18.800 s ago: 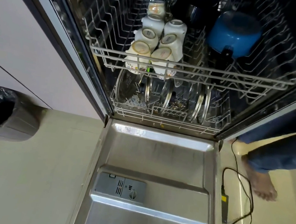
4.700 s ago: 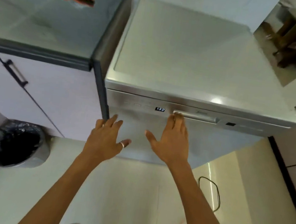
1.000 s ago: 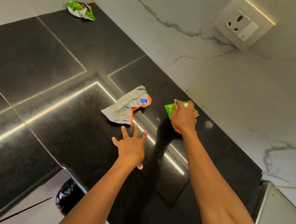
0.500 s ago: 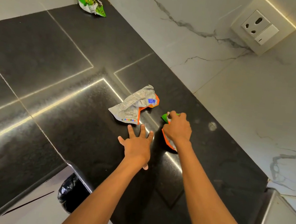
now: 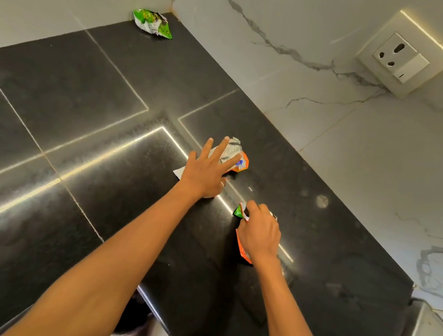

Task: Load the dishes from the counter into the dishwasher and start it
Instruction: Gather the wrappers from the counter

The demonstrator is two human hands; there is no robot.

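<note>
A: What is nearest to us?

B: The right hand (image 5: 260,230). Its grip is squeezed shut on a green and orange wrapper (image 5: 242,248), held low over the black counter (image 5: 87,110).

A: And a bit farther?

B: The left hand (image 5: 207,173). Its fingers are spread wide apart. They lie flat on top of a crumpled grey wrapper (image 5: 232,152). They have not closed on it yet.

A: Which way does that wrapper lie from the grip?

B: Right under the fingers, and it sticks out past the fingertips, toward the wall. Its long side runs the same way the fingers point. So I think the hand only has to curl shut to take it. The left hand is much nearer to it than the right one.

A: Anything past that?

B: One more green wrapper (image 5: 152,22), far off from both hands, in the back corner. A wall socket (image 5: 404,62) is up to the right.

A: How many things in all?

B: Three wrappers. Two hands. No dishes on the counter at all.

A: And the dishwasher?

B: I can't see it here. I guess the dishes are loaded, and this is just tidying up.
</note>
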